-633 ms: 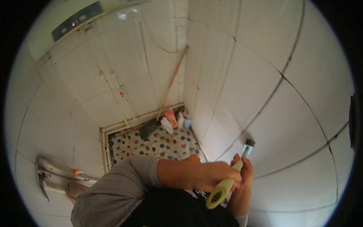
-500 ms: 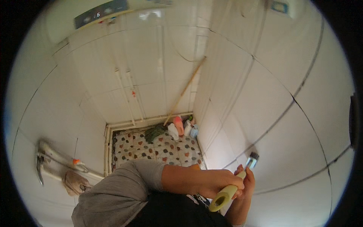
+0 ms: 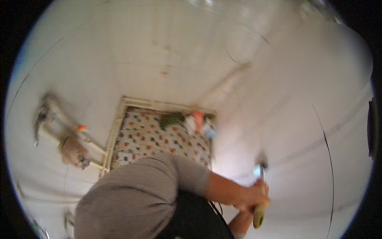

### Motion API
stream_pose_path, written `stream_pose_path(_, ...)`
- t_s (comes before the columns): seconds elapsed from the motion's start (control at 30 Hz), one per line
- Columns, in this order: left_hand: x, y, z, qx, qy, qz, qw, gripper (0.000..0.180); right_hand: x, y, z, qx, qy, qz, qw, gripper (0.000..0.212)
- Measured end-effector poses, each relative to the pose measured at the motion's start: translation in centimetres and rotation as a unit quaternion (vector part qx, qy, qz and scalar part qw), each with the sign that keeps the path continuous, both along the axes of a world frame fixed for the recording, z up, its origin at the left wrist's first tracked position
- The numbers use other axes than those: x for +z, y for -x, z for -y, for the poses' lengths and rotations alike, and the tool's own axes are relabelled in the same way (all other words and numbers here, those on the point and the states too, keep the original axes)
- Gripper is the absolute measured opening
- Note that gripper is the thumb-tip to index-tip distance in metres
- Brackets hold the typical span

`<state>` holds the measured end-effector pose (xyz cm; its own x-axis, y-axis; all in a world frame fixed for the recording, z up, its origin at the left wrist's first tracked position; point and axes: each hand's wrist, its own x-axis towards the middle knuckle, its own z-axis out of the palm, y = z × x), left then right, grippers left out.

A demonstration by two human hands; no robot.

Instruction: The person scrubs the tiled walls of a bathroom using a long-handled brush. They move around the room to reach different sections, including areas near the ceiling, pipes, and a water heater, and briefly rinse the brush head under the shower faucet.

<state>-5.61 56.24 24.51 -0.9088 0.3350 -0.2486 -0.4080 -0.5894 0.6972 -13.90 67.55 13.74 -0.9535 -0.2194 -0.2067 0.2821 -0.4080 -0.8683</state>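
Motion blur softens the whole head view. A brush (image 3: 259, 218) with a pale yellow handle, a hole in its butt end, a light blue band and a dark head stands out over the right-hand tiled wall (image 3: 294, 187). My left hand (image 3: 248, 198), its arm reaching across from the left in a grey sleeve, is closed round the handle. Just beyond it, my right hand (image 3: 261, 185) grips the brush nearer its head; the left hand partly covers it. The dark head (image 3: 262, 160) is at the wall tiles; blur hides whether it touches.
A pebble-patterned floor (image 3: 147, 135) lies below. In its far corner are a green mop head (image 3: 172, 118), its leaning pole (image 3: 225, 83) and several bottles (image 3: 198, 121). On the left wall, a metal tap (image 3: 41, 117) and a beige cloth (image 3: 71, 151) sit along the pipes.
My view has tilted and shifted, so the floor and left wall fixtures appear higher. Both hands, still on the brush, have moved slightly right, and the handle now points more straight down.
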Motion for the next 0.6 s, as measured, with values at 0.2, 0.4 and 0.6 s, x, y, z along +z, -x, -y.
stream_pose_path(0.2, 2.4, -0.1, 2.0, -0.06, 0.015, -0.057, 0.996, 0.023, 5.7, 3.5, 3.9, 0.229, 0.347, 0.124, 0.901, 0.026)
stream_pose_path(0.4, -2.2, 1.7, 1.1, -0.026, 0.217, -0.051, 0.975, 0.037, 1.1, 5.1, 5.1, 0.171, 0.388, 0.16, 0.892, 0.016)
stream_pose_path(0.6, -9.4, 3.8, 0.4, 0.017, 0.305, -0.058, 0.95, 0.038, -6.0, 7.3, 5.6, 0.178, 0.375, 0.217, 0.884, 0.02)
